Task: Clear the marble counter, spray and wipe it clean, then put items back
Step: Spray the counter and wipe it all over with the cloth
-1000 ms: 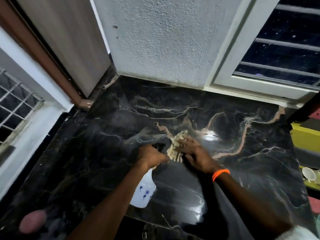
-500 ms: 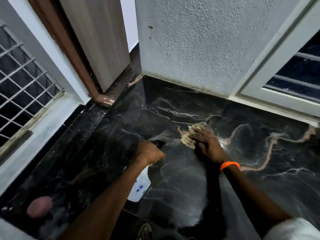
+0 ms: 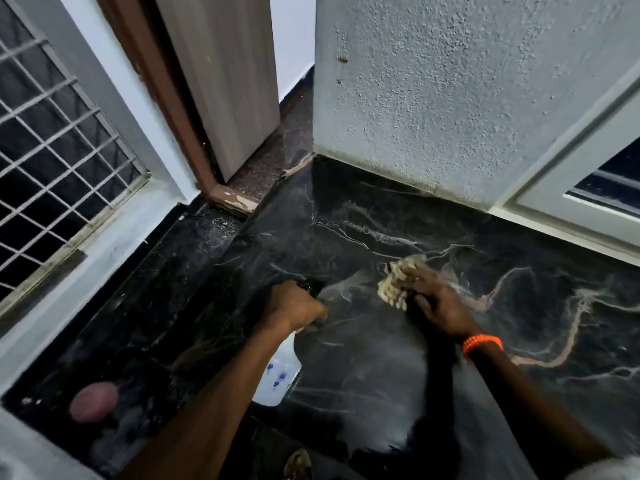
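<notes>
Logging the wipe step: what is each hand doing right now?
Left hand: closed on the spray bottle.
Right hand: closed on the cloth, pressed to the marble counter.

Black bench point(image 3: 398, 216), glossy, streaked with pale white and pinkish-tan veins running right. The cloth point(image 3: 398, 284) is cream, knobbly in texture. The bottle point(image 3: 278, 379) shows white with small blue splotches, a black nozzle on top. An orange beaded band point(image 3: 482, 344) on the wrist. Far left, a dull pink oval point(image 3: 93, 401) on the black ledge. Behind, the wall point(image 3: 450, 81) is grey-white and stippled; door frame point(image 3: 166, 98) brown, window grille point(image 3: 52, 133) white on dark.
</notes>
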